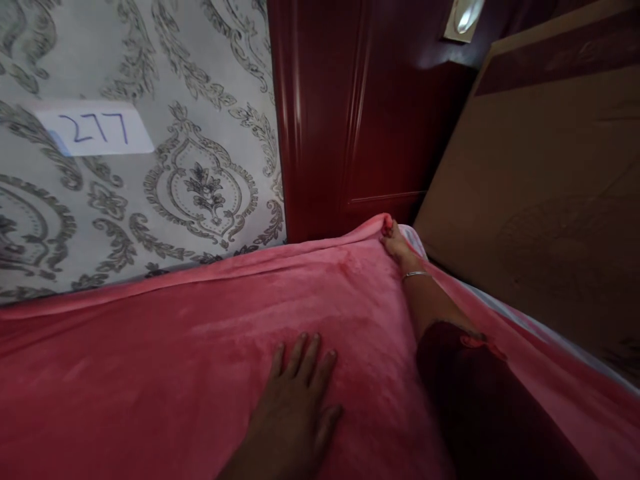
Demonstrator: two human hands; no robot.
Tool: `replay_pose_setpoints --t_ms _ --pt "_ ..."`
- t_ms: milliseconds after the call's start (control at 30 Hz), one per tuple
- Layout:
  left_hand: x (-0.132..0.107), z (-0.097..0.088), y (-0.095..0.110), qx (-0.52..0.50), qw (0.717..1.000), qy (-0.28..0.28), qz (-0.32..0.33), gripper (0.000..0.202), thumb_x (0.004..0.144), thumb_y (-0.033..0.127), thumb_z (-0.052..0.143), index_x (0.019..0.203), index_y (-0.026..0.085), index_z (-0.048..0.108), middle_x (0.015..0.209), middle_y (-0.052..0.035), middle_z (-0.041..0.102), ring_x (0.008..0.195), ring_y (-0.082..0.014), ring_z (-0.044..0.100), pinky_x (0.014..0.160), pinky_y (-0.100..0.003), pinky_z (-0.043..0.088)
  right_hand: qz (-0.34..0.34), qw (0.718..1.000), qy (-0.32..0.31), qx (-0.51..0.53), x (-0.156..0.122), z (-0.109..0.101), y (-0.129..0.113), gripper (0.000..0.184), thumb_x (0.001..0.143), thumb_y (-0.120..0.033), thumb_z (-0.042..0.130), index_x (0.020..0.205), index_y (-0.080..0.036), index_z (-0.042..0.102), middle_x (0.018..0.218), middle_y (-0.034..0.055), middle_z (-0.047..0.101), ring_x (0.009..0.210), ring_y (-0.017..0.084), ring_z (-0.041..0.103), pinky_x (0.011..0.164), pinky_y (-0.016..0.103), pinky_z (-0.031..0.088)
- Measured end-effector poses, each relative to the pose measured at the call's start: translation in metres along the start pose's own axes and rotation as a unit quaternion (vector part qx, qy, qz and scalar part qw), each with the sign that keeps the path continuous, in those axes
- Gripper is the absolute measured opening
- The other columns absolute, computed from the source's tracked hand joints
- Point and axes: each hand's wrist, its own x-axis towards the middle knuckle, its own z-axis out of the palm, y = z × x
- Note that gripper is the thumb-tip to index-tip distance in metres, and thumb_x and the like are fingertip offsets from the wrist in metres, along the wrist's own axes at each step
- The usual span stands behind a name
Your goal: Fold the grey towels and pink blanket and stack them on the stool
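Observation:
A pink plush bedsheet [210, 333] covers the bed, with a few creases and a raised, folded edge along the wall. My left hand [295, 407] lies palm down on it, fingers stretched out and a little spread. At the far right corner, my right hand [396, 241] is closed on the sheet's edge, pulling a bunch of the cloth up. Just beside that hand, a bit of the pale mattress [413, 240] shows from under the pink cloth. A thin bracelet [416, 274] is on my right wrist.
Patterned wallpaper [200, 180] with a paper label [95, 130] reading 277 rises behind the bed. A dark red door [325, 120] with a metal handle plate [464, 19] adjoins it. A large cardboard box [545, 173] leans close along the right side.

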Motion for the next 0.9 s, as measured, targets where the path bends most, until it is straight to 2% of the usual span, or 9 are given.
replay_pose_setpoints --t_ms 100,167,233,333,400,533,667,800,900 --pt "0.0 0.004 -0.004 0.013 1.0 0.016 0.006 0.064 0.102 0.053 0.043 0.161 0.032 0.033 0.168 -0.0075 0.03 0.156 -0.0355 0.026 0.122 -0.068 0.029 0.074 0.997 0.036 -0.003 -0.003 -0.022 -0.001 0.068 0.09 -0.008 0.042 0.158 -0.015 0.038 0.136 0.0149 0.067 0.105 0.016 0.071 0.083 0.023 0.056" --pt "0.001 0.005 -0.005 0.021 0.999 0.026 0.008 0.063 0.102 0.052 0.042 0.161 0.032 0.033 0.168 -0.0074 0.031 0.155 -0.035 0.028 0.122 -0.066 0.028 0.121 0.991 0.05 -0.042 -0.008 -0.053 0.003 0.054 0.093 -0.012 0.041 0.144 -0.014 0.057 0.117 0.0136 0.075 0.087 0.017 0.074 0.074 0.023 0.056" --pt "0.002 0.005 -0.006 0.024 0.999 0.033 0.01 0.063 0.102 0.052 0.042 0.161 0.031 0.035 0.167 -0.0078 0.034 0.154 -0.0354 0.031 0.122 -0.066 0.028 0.158 0.982 0.051 -0.085 -0.02 -0.088 0.011 0.04 0.092 -0.016 0.048 0.122 -0.009 0.073 0.099 0.0152 0.077 0.08 0.02 0.073 0.069 0.026 0.055" --pt "0.005 0.004 -0.007 0.024 0.999 0.027 0.011 0.062 0.102 0.052 0.042 0.16 0.031 0.038 0.166 -0.0087 0.035 0.153 -0.0369 0.033 0.121 -0.068 0.029 0.205 0.969 0.022 -0.136 -0.053 -0.131 0.023 0.023 0.087 -0.022 0.062 0.088 -0.007 0.08 0.076 0.0157 0.074 0.078 0.027 0.072 0.065 0.029 0.052" --pt "0.007 0.003 -0.007 0.023 0.999 0.026 0.008 0.061 0.101 0.051 0.042 0.159 0.03 0.041 0.165 -0.0092 0.037 0.153 -0.0375 0.033 0.12 -0.068 0.029 0.225 0.962 -0.016 -0.151 -0.08 -0.144 0.028 0.016 0.081 -0.023 0.07 0.077 -0.01 0.079 0.067 0.012 0.071 0.075 0.027 0.071 0.064 0.029 0.051" --pt "0.008 0.005 -0.008 0.02 0.999 0.041 0.009 0.06 0.101 0.05 0.044 0.158 0.03 0.042 0.165 -0.0101 0.038 0.152 -0.0374 0.034 0.121 -0.067 0.028 0.229 0.962 -0.085 -0.122 -0.119 -0.143 0.027 0.016 0.079 -0.028 0.076 0.083 -0.013 0.081 0.074 0.0069 0.076 0.072 0.021 0.07 0.063 0.025 0.05" --pt "0.009 0.003 -0.007 0.015 0.999 0.029 0.007 0.061 0.101 0.049 0.045 0.158 0.029 0.041 0.165 -0.0106 0.036 0.152 -0.0376 0.033 0.121 -0.068 0.028 0.218 0.965 -0.108 -0.1 -0.131 -0.137 0.017 0.026 0.089 -0.034 0.067 0.095 -0.014 0.082 0.086 0.007 0.078 0.07 0.018 0.07 0.063 0.025 0.052" --pt "0.01 -0.003 -0.002 0.019 1.0 0.005 -0.007 0.061 0.101 0.049 0.044 0.158 0.027 0.042 0.166 -0.011 0.035 0.152 -0.0389 0.033 0.119 -0.07 0.028 0.209 0.963 -0.072 -0.154 -0.125 -0.137 0.009 0.028 0.095 -0.03 0.059 0.101 -0.013 0.08 0.095 0.0081 0.079 0.08 0.02 0.073 0.065 0.022 0.052" --pt "0.01 -0.005 -0.001 0.018 1.0 0.002 -0.007 0.061 0.101 0.049 0.044 0.158 0.027 0.042 0.166 -0.0107 0.035 0.153 -0.0385 0.033 0.12 -0.069 0.028 0.209 0.951 -0.003 -0.23 -0.12 -0.136 0.007 0.036 0.099 -0.022 0.047 0.116 -0.007 0.075 0.114 0.0189 0.076 0.101 0.026 0.072 0.078 0.028 0.054"
